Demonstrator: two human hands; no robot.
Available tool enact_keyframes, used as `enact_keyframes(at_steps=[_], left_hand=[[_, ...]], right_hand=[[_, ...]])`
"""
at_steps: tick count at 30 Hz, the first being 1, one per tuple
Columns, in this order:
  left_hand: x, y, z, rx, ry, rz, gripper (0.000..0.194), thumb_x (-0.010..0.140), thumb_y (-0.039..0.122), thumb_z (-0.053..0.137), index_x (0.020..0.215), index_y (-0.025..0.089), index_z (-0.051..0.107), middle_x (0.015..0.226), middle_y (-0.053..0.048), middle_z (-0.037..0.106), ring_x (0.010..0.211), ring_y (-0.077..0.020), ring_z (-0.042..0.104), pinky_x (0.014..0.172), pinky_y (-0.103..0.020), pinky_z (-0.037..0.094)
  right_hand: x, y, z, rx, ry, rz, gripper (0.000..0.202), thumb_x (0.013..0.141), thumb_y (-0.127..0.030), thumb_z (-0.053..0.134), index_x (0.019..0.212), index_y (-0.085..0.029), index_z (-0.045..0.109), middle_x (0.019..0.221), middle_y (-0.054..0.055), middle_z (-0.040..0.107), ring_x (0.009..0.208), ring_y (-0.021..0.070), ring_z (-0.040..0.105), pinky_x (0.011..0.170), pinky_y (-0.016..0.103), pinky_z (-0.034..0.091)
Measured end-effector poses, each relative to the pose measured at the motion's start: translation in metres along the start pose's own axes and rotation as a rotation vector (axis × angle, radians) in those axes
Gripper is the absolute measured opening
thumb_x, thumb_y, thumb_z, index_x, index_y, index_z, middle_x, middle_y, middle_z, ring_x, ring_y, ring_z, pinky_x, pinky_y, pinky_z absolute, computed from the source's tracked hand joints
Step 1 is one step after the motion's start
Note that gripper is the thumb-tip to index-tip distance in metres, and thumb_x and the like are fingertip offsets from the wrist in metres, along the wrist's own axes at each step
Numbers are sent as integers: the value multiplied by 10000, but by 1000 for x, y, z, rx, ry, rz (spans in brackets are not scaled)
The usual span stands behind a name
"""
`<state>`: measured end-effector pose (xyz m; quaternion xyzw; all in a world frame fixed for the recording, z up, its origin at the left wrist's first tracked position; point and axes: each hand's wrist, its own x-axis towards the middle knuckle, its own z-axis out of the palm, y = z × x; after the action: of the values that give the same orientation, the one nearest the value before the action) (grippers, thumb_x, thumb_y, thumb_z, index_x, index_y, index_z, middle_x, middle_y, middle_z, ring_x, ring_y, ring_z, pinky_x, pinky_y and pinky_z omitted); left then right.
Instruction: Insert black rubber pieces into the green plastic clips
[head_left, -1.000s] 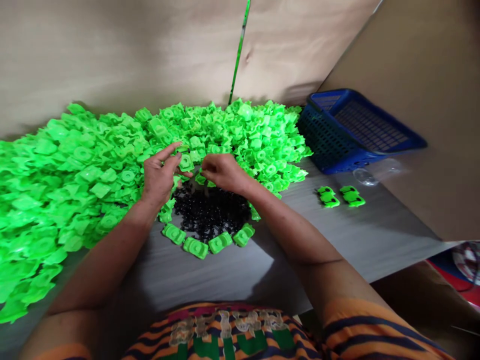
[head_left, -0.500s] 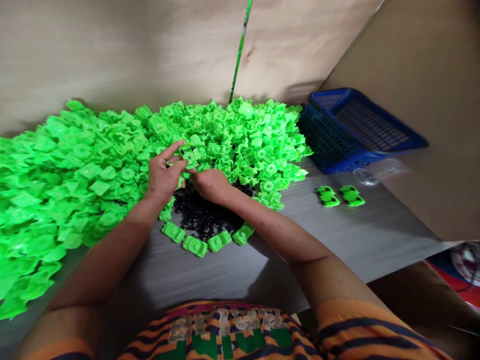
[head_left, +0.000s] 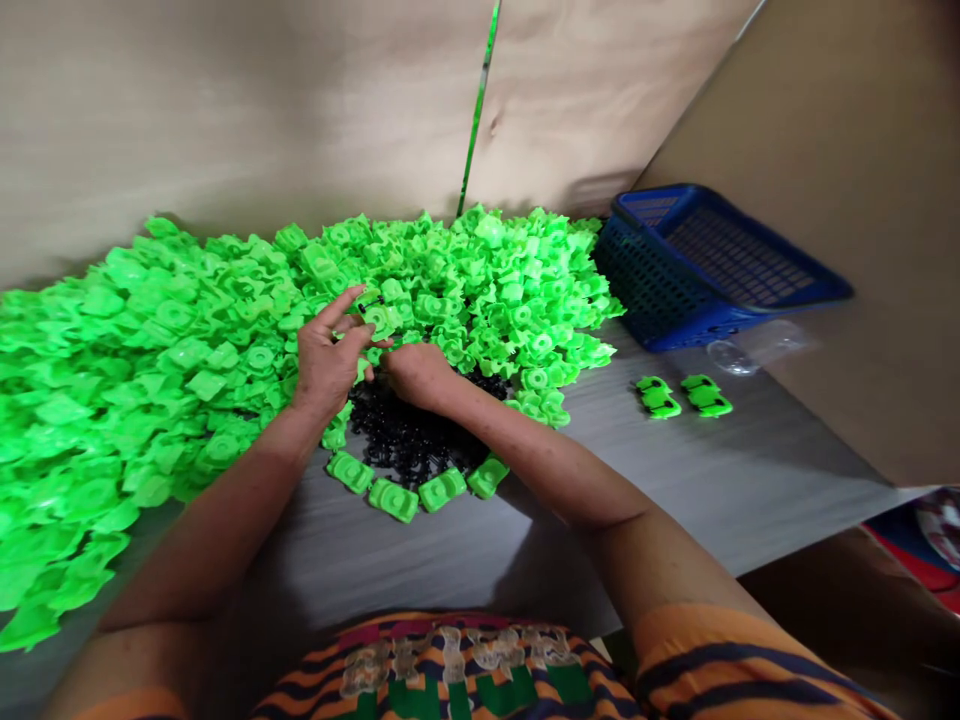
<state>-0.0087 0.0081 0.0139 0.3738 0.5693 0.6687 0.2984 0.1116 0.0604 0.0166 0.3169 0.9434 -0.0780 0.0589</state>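
Between the fingers of my left hand (head_left: 334,350) is a green plastic car body (head_left: 381,318) with a black axle piece across its upper end. My right hand (head_left: 420,372) is closed beside the car's lower edge, over the pile of black axle pieces (head_left: 405,435); what its fingers pinch is too small to make out. Several green car bodies (head_left: 393,499) lie in an arc along the near side of the black pile. Behind and left of my hands spreads a big heap of green parts (head_left: 187,340).
Two green cars (head_left: 706,395) fitted with black pieces lie on the grey table (head_left: 585,440) to the right. Behind them a blue basket (head_left: 660,290) leans tilted, a clear plastic cup (head_left: 731,357) beside it. A wooden panel (head_left: 225,110) stands behind the heap.
Both hands stay almost in place around the green car body. The whole view has shifted slightly.
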Motion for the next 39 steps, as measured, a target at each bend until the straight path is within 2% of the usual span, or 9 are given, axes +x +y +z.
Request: enact_keyframes(at_steps=[3, 6, 10, 14, 17, 20, 26, 33, 39], left_hand=[[1, 0, -1, 12, -8, 5, 596, 697, 232, 702, 1289, 189, 758, 689, 24, 580, 637, -219, 749, 371, -185, 350], [2, -1, -2, 10, -16, -16, 634, 692, 228, 698, 1322, 189, 748, 676, 23, 586, 654, -231, 752, 374, -191, 347], [3, -1, -4, -25, -52, -79, 680, 663, 230, 720, 1342, 182, 736, 615, 44, 543, 604, -214, 702, 367, -206, 346], [4, 1, -6, -95, -133, -149, 644, 672, 246, 742, 1313, 188, 755, 577, 58, 519, 510, -139, 553, 379, -220, 377], [3, 3, -6, -109, -171, -183, 605, 676, 259, 749, 1276, 181, 776, 617, 41, 559, 508, -117, 516, 378, -216, 381], [1, 6, -4, -96, -160, -187, 595, 647, 256, 757, 1235, 179, 796, 623, 39, 570, 523, -119, 529, 362, -202, 370], [-3, 7, -3, -77, -194, -205, 653, 627, 254, 780, 1274, 172, 791, 643, 33, 586, 607, -176, 651, 352, -191, 362], [-4, 7, -4, -42, -239, -183, 758, 559, 166, 784, 1317, 183, 774, 697, 43, 623, 562, -117, 577, 384, -189, 417], [-5, 5, -2, -9, -212, -155, 799, 539, 170, 789, 1338, 157, 763, 689, 63, 594, 528, -92, 535, 390, -198, 443]], right_hand=[[-10, 15, -10, 14, 61, 5, 360, 988, -146, 564, 1288, -148, 763, 1151, 204, 808, 1118, 327, 763, 852, 352, 554], [-19, 37, -20, 140, 159, -11, 284, 909, -101, 611, 1128, -152, 785, 974, 116, 799, 924, 249, 730, 752, 298, 472], [-22, 60, -26, 524, 323, -139, 188, 809, -59, 610, 912, -161, 729, 671, -39, 610, 653, 130, 547, 656, 250, 362], [-19, 60, -23, 768, 379, -199, 127, 796, -90, 614, 867, -178, 673, 611, -79, 506, 601, 114, 478, 641, 248, 341], [-20, 51, -22, 705, 406, -166, 159, 818, -88, 600, 924, -167, 689, 666, -56, 553, 650, 124, 504, 691, 260, 353], [-24, 42, -23, 516, 394, -118, 232, 856, -74, 557, 1007, -150, 717, 758, -8, 629, 714, 147, 534, 724, 274, 339], [-27, 30, -27, 204, 342, -65, 285, 938, -87, 503, 1114, -138, 722, 940, 86, 733, 850, 210, 611, 723, 295, 321], [-29, 25, -30, 152, 313, -26, 280, 984, -87, 488, 1164, -122, 700, 1019, 127, 761, 903, 231, 653, 736, 306, 348], [-30, 22, -32, 112, 271, -6, 277, 1003, -93, 493, 1199, -120, 687, 1066, 140, 770, 899, 224, 658, 725, 302, 343]])
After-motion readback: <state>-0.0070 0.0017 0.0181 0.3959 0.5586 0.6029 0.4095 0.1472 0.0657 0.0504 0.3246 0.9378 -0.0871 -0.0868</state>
